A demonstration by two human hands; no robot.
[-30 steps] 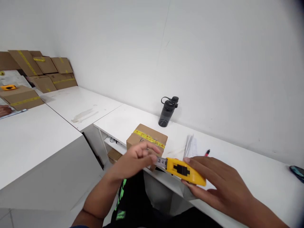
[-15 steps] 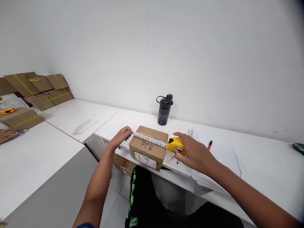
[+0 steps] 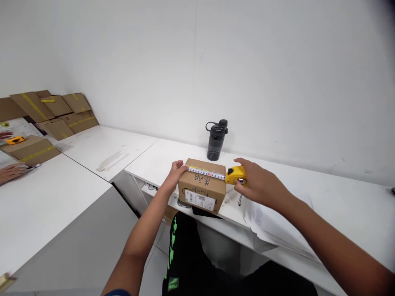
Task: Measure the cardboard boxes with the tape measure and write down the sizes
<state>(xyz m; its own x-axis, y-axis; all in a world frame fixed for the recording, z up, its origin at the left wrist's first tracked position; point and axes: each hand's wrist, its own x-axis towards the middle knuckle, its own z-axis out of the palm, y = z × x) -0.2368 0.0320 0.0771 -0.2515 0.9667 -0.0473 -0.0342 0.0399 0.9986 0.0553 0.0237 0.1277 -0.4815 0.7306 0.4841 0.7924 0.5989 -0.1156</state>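
Observation:
A small brown cardboard box [image 3: 202,189] with a white label and black handwriting sits at the front edge of the white table. Across its top stretches the marked blade of a tape measure [image 3: 236,175]. My right hand [image 3: 254,181] is closed around the yellow case, just past the box's right end. At the left end, my left hand [image 3: 176,174] pinches the blade's tip against the box's upper edge. Its fingertips partly hide the blade's end.
A dark water bottle [image 3: 216,140] stands behind the box. Papers [image 3: 277,224] lie under my right forearm. On the left table are stacked cardboard boxes [image 3: 58,117], another tape measure [image 3: 15,140] and a co-worker's hand [image 3: 11,172]. An open shelf [image 3: 222,230] runs below the tabletop.
The box and both hands appear further right in view. The blade between my hands has become shorter, and my left hand now meets the box's left edge instead of being beyond it.

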